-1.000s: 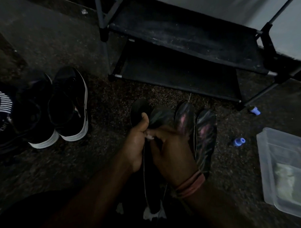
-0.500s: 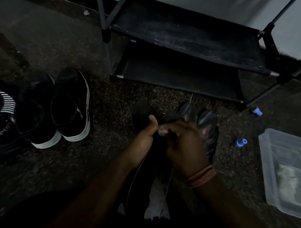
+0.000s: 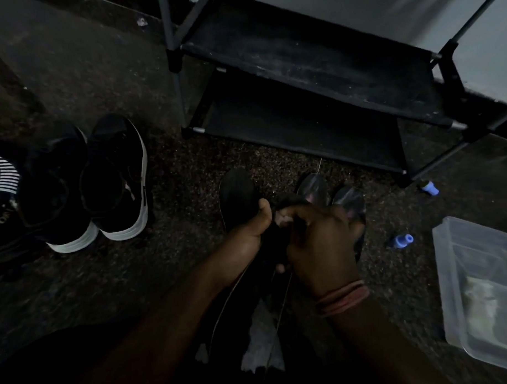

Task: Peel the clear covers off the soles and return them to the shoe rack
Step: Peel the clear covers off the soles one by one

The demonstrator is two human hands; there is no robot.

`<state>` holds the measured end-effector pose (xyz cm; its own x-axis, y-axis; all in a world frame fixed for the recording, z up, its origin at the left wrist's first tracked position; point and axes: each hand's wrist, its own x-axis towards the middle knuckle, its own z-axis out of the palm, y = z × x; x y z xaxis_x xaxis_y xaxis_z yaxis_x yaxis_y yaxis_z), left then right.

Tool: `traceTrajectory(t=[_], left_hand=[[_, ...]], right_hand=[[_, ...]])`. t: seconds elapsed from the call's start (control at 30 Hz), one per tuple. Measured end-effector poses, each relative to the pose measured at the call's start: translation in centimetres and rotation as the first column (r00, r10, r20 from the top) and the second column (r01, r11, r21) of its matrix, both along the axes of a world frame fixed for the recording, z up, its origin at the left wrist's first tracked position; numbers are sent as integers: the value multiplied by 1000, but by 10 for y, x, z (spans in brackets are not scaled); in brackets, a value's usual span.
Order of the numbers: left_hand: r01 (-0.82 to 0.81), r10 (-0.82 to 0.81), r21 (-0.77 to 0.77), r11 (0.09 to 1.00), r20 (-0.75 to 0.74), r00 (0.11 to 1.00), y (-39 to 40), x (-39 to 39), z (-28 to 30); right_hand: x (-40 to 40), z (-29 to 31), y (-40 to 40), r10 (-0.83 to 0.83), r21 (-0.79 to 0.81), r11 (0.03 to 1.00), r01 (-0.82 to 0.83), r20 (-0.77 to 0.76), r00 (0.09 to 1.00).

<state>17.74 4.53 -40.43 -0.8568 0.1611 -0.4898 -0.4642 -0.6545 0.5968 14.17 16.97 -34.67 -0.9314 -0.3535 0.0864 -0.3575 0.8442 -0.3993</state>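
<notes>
evidently the peeling step was underway at lower centre: left hand (image 3: 245, 235) gripped a dark sole (image 3: 237, 192), right hand (image 3: 317, 241) pinched its clear cover (image 3: 282, 218); next, a steady pull. shoe rack (image 3: 314, 74) waited upper right.

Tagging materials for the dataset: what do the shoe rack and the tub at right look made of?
Shoe rack: looks like thin metal tubes with black joints, shelves of matte black fabric or sheet, dusty and slightly slack; cannot tell which. Tub: translucent, cloudy plastic, the floor showing faintly through its wall.
</notes>
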Motion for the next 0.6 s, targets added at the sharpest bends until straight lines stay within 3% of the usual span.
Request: traceTrajectory(t=[0.07, 0.17, 0.27, 0.37, 0.5, 0.6], left_hand=[[47, -44, -68, 997, 31, 999, 2, 3, 4], [24, -19, -106, 994, 42, 999, 2, 4, 2], [-114, 112, 30, 993, 67, 991, 0, -1, 4], [-112, 109, 95, 989, 35, 993, 0, -1, -3], [62, -60, -138, 988, 15, 998, 10, 7, 3], [23, -20, -111, 994, 32, 999, 7, 5, 3]], right_hand=[[-5, 1, 6, -92, 50, 994, 97, -90, 992], [-4, -4, 3, -82, -30, 996, 82, -5, 997], [9, -3, -9, 61, -165, 985, -41, 118, 991], [8, 1, -10, 26, -57, 998, -23, 55, 998], [-13, 2, 10, -175, 121, 977, 173, 8, 984], [-3, 0, 2, -98, -9, 995, 99, 93, 991]])
